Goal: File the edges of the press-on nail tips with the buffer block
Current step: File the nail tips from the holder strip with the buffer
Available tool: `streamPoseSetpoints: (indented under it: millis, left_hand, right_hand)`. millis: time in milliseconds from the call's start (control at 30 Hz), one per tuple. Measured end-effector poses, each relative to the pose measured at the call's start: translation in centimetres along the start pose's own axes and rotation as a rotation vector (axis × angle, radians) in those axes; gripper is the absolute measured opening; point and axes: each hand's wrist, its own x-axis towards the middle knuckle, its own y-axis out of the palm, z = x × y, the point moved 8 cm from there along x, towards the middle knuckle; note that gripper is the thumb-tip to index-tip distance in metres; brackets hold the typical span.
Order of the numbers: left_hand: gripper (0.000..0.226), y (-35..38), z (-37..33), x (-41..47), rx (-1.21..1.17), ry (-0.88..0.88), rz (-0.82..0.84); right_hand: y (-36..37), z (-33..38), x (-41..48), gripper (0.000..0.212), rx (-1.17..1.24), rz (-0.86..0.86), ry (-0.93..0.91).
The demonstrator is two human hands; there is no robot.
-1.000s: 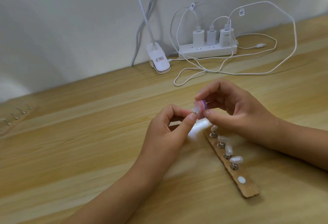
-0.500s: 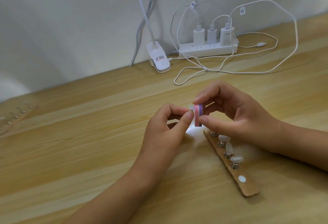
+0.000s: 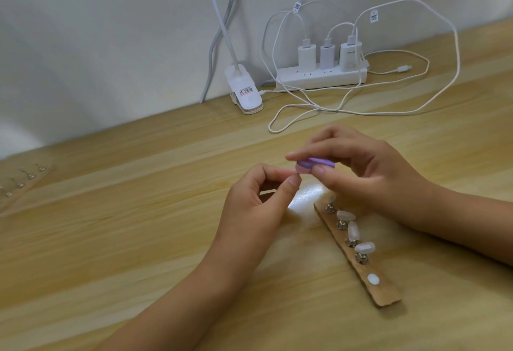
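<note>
Pinching buffer block (image 3: pixel 315 165) in right hand (image 3: pixel 369 173) against left hand (image 3: pixel 258 200).

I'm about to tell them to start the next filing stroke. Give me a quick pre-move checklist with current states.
1. Purple buffer block pinched in the right hand: ok.
2. Nail tip gripped by the left hand: cannot tell, hidden by the fingertips.
3. Block touching the left fingertips: ok.
4. Long wooden holder strip flat on the wooden table: ok.
5. Four translucent nail tips on their holder pegs: ok.
6. White charger cables apart from both hands: ok.
</note>
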Motion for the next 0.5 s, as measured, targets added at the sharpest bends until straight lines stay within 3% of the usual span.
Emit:
streamPoseSetpoints:
  millis: [67, 200, 300, 433, 500]
  left_hand:
    - [0.004, 0.1, 0.0, 0.0, 0.006, -0.007, 0.01]
    - [0.005, 0.1, 0.2, 0.0, 0.021, -0.031, 0.017]
    - [0.006, 0.3, 0.1, -0.1, 0.028, -0.028, 0.038]
    - [0.005, 0.1, 0.1, 0.0, 0.024, -0.033, 0.018]
    - [0.006, 0.3, -0.1, -0.1, 0.022, -0.027, 0.027]
  right_hand:
    - [0.3, 0.7, -0.1, 0.029, -0.059, 0.01, -0.056]
    - [-0.1, 0.0, 0.1, 0.028, -0.044, -0.006, 0.03]
    - [0.4, 1.0, -0.1, 0.03, -0.095, 0.02, -0.062]
    - [-0.1, -0.4, 0.2, 0.027, -0.047, -0.006, 0.061]
    - [0.1, 0.4, 0.0, 0.027, -0.073, -0.002, 0.003]
